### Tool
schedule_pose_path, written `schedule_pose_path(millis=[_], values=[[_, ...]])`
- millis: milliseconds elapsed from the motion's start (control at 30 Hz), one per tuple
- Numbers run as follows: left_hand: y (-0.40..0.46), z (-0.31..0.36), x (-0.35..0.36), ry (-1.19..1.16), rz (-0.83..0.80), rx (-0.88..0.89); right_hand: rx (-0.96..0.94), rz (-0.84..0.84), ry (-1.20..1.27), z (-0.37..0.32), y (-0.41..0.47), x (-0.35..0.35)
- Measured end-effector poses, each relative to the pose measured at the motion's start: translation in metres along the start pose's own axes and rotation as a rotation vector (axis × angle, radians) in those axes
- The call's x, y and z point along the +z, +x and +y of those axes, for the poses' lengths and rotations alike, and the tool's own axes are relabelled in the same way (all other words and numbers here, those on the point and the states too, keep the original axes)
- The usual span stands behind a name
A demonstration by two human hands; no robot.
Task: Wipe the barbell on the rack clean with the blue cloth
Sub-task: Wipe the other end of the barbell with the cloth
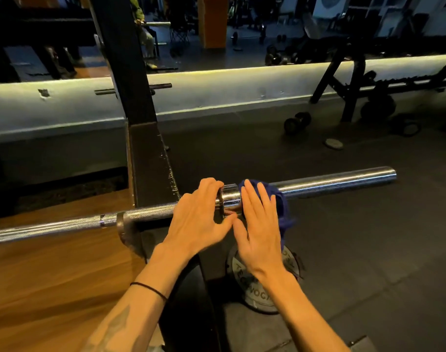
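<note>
The steel barbell (338,180) lies across the black rack (145,158), its bare sleeve pointing right. A blue cloth (281,201) is draped over the inner end of the sleeve, beside the collar. My right hand (257,224) presses flat on the cloth with straight fingers. My left hand (199,214) curls over the bar just left of the collar, fingers wrapped over the top and thumb beneath. The two hands sit close together, thumbs nearly touching.
A weight plate (257,295) leans on the rack's base below my right wrist. A dumbbell (296,122) and a small disc (334,143) lie on the dark rubber floor beyond. A wooden platform (51,262) lies at left, a mirror wall behind.
</note>
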State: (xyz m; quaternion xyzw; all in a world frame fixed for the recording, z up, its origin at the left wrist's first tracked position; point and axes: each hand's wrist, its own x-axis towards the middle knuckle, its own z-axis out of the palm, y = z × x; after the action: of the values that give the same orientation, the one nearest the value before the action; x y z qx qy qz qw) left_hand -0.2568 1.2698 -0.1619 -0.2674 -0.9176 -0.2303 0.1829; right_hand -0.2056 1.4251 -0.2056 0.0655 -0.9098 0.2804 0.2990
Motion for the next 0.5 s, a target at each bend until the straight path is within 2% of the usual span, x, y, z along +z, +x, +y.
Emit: schedule_pose_path(millis=[100,133,200,267,333,433,500], values=[[-0.001,-0.003,-0.003,-0.036,-0.007,0.002,-0.178,-0.098,-0.201,0.03,0.004,-0.022],[0.0,-0.003,-0.003,-0.03,-0.001,-0.004,-0.193,-0.098,-0.274,0.044,0.006,-0.031],[0.001,-0.003,-0.002,-0.011,-0.006,-0.02,-0.104,-0.063,-0.317,0.065,0.011,-0.044],[0.002,-0.003,-0.001,0.029,-0.009,-0.014,0.036,-0.004,-0.253,0.064,0.014,-0.043],[0.006,-0.004,-0.001,0.045,-0.021,-0.016,0.095,0.029,-0.153,0.043,0.016,-0.028],[0.013,-0.007,0.002,0.072,-0.032,-0.036,-0.017,-0.047,-0.014,0.012,0.014,-0.008],[0.016,-0.008,0.004,0.109,-0.032,-0.048,-0.113,-0.127,-0.046,0.019,0.017,-0.014]])
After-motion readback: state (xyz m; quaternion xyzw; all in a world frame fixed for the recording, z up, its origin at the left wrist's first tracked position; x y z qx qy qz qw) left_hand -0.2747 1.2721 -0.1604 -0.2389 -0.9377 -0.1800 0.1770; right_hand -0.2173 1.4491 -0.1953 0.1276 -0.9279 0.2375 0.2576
